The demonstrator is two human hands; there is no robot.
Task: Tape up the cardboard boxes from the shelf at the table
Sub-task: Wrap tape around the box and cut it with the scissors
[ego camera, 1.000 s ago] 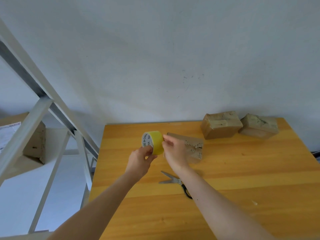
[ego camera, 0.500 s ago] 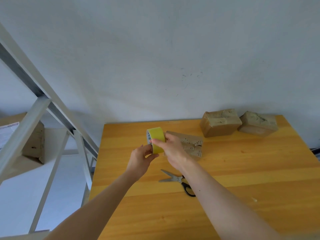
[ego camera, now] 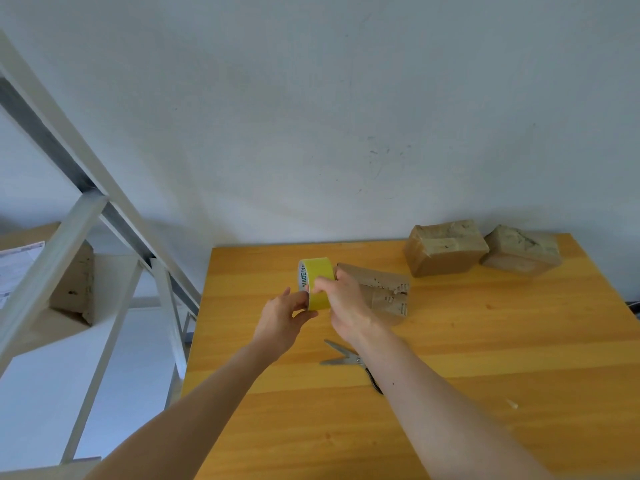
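1. Box [ego camera: 384, 292], torn along its top, lies flat on the tabletop [ego camera: 485, 341] directly behind the right hand [ego camera: 346, 306], which covers its near left corner from view.
2. Right hand: fingers curled over the yellow outer face of the tape roll [ego camera: 320, 278], with the fingertips pressed on the band. Whether a loose tape end is pinched cannot be told.
3. Left hand [ego camera: 282, 320]: thumb and fingers pinch the roll's lower left rim, at the white printed core.
4. Tape roll: held on edge between both hands, above the tabletop and clear of it, with its open side facing left.
5. Scissors [ego camera: 346, 358]: lying flat on the tabletop below the right wrist, with the blades pointing left. The dark handles are partly hidden by the forearm.
6. Rear boxes: two sit side by side at the far right edge against the wall [ego camera: 311, 116]. One [ego camera: 445, 247] is wrapped in brown tape. The other [ego camera: 523, 252] is just beside it, at the corner.
7. Scrap [ego camera: 512, 404]: a small pale fragment on the tabletop, near right.
8. Shelf [ego camera: 55, 237]: a white frame to the left of the tabletop, carrying one more box [ego camera: 74, 282] on a board.
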